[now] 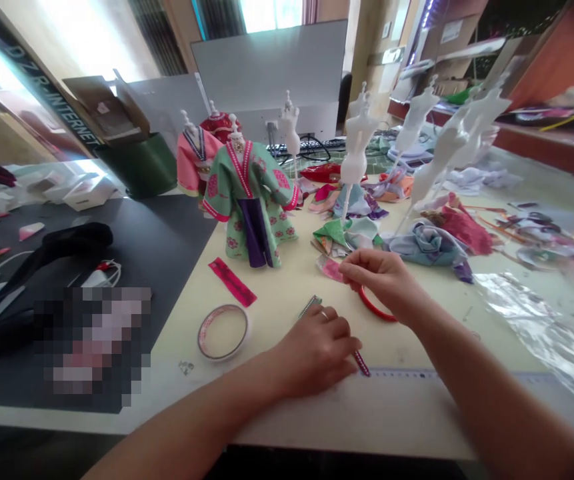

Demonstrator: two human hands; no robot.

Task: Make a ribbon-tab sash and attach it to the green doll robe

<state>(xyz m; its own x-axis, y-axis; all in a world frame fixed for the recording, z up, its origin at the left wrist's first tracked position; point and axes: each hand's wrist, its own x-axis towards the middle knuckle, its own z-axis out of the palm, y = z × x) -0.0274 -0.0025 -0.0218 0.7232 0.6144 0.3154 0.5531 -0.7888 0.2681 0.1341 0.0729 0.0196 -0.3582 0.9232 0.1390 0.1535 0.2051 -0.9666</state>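
Note:
My left hand (319,350) lies low over the table, fingers curled down on a narrow dark-red trim strip with white dots (362,364). A short green piece edged with a beaded band (311,306) pokes out beyond its knuckles; whether the two are joined is hidden. Above and to the right, my right hand (379,277) is raised with thumb and fingertips pinched together. What it pinches, if anything, is too small to make out. A pink translucent scrap (331,268) shows just beyond those fingertips. Partly behind the right wrist is a red ring-shaped thing (377,311).
Left of my hands are a tape roll (224,332) and a bright pink strip (233,281). Small mannequins stand behind, one in a green robe (251,193), others bare white (359,137). Fabric scraps (429,245) and clear plastic (541,327) lie right. A ruler (421,375) runs along the front.

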